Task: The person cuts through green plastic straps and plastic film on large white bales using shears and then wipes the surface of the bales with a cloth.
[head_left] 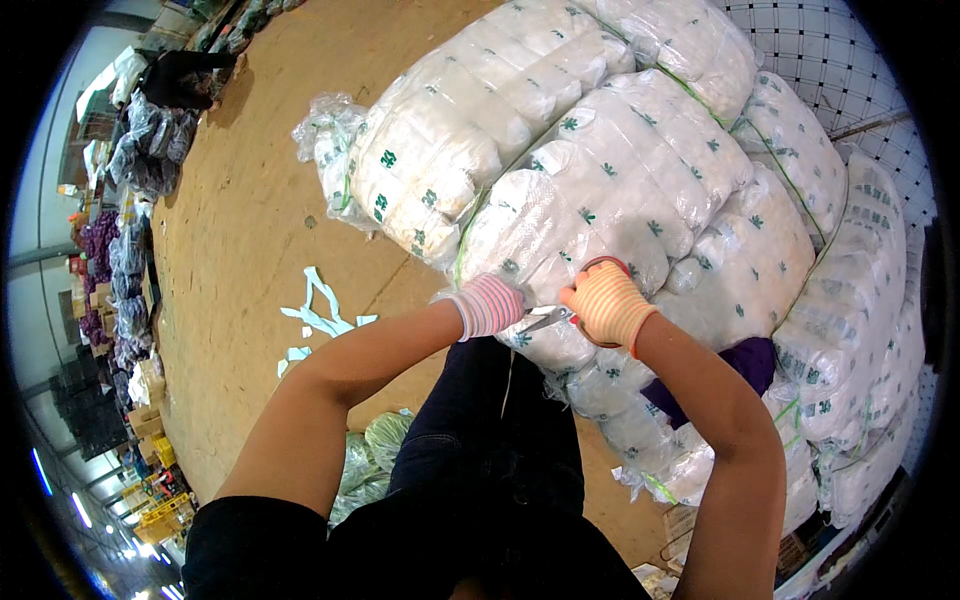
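At the near edge of a big white plastic-wrapped bale, R hand in a yellow-orange striped glove has its fingers clamped on scissors w/ reddish handles; blades point left, toward the other glove. L hand, pink-striped, is up against the bale, just beside the blade tips — its fingers look curled, but can't tell what, if anything, they pinch. Green strap runs down the bale just above L hand. Dark-trousered leg is right below. Pale strips lie on the brown floor, off to the left.

Main risk, IMO: a nick to L hand, b/c tips & fingers sit so close. Also poss. — tips going too deep & slitting the bale's contents, a slip downward toward the leg, or slack plastic jamming the blades. Strap, if taut, could whip if nicked.
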### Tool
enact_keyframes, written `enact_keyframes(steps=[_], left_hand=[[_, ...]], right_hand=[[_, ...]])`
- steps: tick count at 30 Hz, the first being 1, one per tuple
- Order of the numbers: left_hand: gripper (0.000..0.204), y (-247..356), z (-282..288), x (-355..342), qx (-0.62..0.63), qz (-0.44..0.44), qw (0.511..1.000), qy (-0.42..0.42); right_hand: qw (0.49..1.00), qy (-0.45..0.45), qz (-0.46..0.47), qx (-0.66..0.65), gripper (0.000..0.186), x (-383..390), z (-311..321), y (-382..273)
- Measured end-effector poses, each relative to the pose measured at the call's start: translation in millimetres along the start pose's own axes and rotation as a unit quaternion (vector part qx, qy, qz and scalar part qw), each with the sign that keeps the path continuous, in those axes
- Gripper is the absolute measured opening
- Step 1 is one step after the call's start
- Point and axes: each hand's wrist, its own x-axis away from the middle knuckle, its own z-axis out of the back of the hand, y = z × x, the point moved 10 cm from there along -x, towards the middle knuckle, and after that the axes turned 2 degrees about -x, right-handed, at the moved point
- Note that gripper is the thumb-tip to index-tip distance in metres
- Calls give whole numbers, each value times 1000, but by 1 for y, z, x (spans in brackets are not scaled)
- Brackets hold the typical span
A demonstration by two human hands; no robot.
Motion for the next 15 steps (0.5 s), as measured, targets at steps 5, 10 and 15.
enact_keyframes(steps=[5, 10, 15], left_hand=[[9, 1, -3, 6, -1, -14, 1000, 17], [10, -16, -23, 18, 89, 73, 988, 106], [14, 1, -52, 33, 14, 64, 998, 25]], right_hand=[[999, -8, 32, 13, 24, -23, -20, -24], [999, -39, -31, 2, 23, -21, -32, -23], [995, -58, -76, -9, 35, 4, -29, -33]])
